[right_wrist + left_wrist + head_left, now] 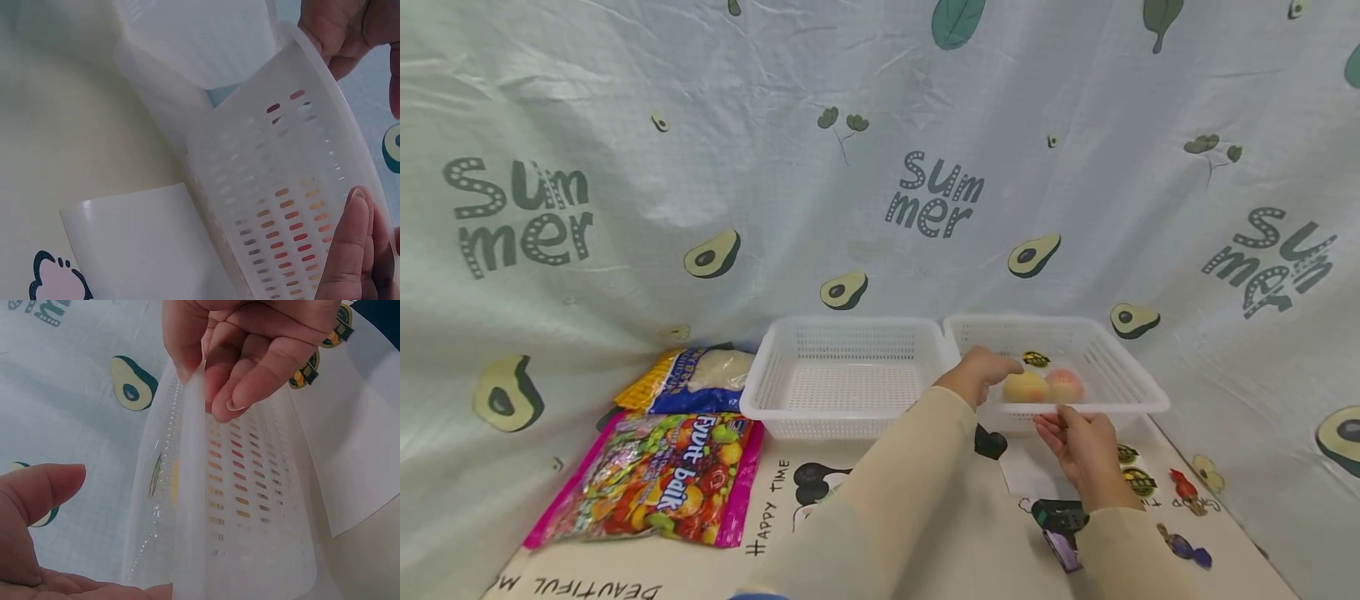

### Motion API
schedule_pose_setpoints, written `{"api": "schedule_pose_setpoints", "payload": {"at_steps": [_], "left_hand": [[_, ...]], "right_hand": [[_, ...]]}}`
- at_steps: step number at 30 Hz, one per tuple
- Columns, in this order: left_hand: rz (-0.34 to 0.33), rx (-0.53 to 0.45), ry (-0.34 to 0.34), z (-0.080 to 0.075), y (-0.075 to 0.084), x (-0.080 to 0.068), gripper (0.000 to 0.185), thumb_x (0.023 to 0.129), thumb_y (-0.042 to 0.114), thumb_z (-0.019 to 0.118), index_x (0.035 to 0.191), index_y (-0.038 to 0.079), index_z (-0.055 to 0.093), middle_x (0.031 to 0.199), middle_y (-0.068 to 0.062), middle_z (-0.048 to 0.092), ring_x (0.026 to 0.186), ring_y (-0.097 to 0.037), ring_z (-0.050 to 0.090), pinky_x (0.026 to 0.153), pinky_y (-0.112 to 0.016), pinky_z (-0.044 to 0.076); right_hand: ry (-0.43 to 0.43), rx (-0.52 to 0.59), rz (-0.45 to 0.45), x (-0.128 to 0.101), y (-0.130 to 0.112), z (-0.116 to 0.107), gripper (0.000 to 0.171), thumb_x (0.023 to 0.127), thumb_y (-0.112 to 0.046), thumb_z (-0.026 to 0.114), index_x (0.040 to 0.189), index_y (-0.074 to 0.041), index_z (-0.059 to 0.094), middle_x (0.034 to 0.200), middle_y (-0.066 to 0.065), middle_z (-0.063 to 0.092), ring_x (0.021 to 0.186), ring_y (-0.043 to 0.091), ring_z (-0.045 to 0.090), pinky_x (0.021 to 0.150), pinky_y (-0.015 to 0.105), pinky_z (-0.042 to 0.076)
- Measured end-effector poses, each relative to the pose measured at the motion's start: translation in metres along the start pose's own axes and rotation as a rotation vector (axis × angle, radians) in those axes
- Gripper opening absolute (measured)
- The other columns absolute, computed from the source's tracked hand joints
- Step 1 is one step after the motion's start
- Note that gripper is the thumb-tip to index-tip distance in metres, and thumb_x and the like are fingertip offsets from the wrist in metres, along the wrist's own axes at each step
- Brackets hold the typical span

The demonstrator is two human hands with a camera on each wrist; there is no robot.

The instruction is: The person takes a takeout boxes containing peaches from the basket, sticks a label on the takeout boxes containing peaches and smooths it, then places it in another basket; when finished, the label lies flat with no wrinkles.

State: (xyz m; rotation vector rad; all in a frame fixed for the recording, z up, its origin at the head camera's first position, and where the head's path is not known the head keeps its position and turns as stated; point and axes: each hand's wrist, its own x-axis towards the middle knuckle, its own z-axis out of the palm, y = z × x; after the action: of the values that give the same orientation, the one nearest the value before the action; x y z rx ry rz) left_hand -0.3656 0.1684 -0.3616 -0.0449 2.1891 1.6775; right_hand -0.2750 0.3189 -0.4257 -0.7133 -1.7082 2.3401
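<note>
A white perforated plastic basket point(1131, 375) stands at the right with a yellowish peach point(1024, 389) and a pinkish peach point(1066, 387) in it. A black-and-yellow label point(1036, 359) shows behind the fruit. At the basket's front left my left hand point(976, 375) reaches over the rim, thumb extended, with nothing pinched in it. My right hand point(1081, 446) pinches the front rim between thumb and fingers, seen closely in the left wrist view. Through the slots, the right wrist view shows the fruit's red and yellow colours.
Left of it stands a second white basket point(842, 414). A fruit candy bag point(662, 479) and a blue-and-yellow bag point(700, 379) lie farther left. In front are a white sheet point(1026, 467) with dark labels point(1138, 481), plus wrapped candies point(1183, 546). A patterned curtain point(880, 125) hangs behind.
</note>
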Motion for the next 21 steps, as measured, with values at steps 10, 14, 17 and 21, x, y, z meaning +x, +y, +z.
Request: {"api": "schedule_pose_setpoints", "payload": {"at_steps": [10,14,17,21], "left_hand": [[0.009,-0.032,-0.005,-0.02,0.0,-0.016,0.074,0.089,0.034,0.078,0.148,0.0,0.048,0.148,-0.016,0.054,0.136,-0.037,0.054,0.112,-0.051,0.047],[0.136,-0.152,-0.04,-0.024,-0.018,-0.036,0.063,0.093,0.03,0.074,0.146,0.003,0.052,0.144,-0.013,0.059,0.128,-0.034,0.061,0.109,-0.047,0.05],[0.249,-0.276,-0.133,-0.028,-0.043,-0.052,0.048,0.096,0.021,0.07,0.139,0.002,0.059,0.131,-0.012,0.068,0.119,-0.027,0.069,0.104,-0.042,0.055],[0.283,-0.336,-0.279,-0.036,-0.081,-0.074,0.043,0.099,0.015,0.065,0.138,-0.001,0.059,0.121,-0.013,0.073,0.109,-0.023,0.073,0.098,-0.04,0.058]], "right_hand": [[-0.013,0.01,-0.006,0.004,0.0,0.004,0.031,0.108,-0.03,0.051,0.129,-0.007,0.05,0.087,-0.001,0.073,0.085,0.009,0.076,0.085,0.023,0.06],[-0.003,0.046,0.008,0.003,0.002,0.0,0.033,0.108,-0.029,0.051,0.133,-0.008,0.047,0.088,0.0,0.073,0.085,0.009,0.076,0.085,0.023,0.06],[0.0,0.072,0.018,0.001,0.002,-0.004,0.035,0.108,-0.031,0.051,0.135,-0.009,0.045,0.089,0.0,0.073,0.086,0.01,0.076,0.086,0.023,0.06],[-0.03,0.129,0.041,-0.002,0.002,-0.01,0.034,0.107,-0.034,0.052,0.133,-0.014,0.044,0.09,-0.001,0.072,0.088,0.01,0.075,0.087,0.023,0.06]]}}
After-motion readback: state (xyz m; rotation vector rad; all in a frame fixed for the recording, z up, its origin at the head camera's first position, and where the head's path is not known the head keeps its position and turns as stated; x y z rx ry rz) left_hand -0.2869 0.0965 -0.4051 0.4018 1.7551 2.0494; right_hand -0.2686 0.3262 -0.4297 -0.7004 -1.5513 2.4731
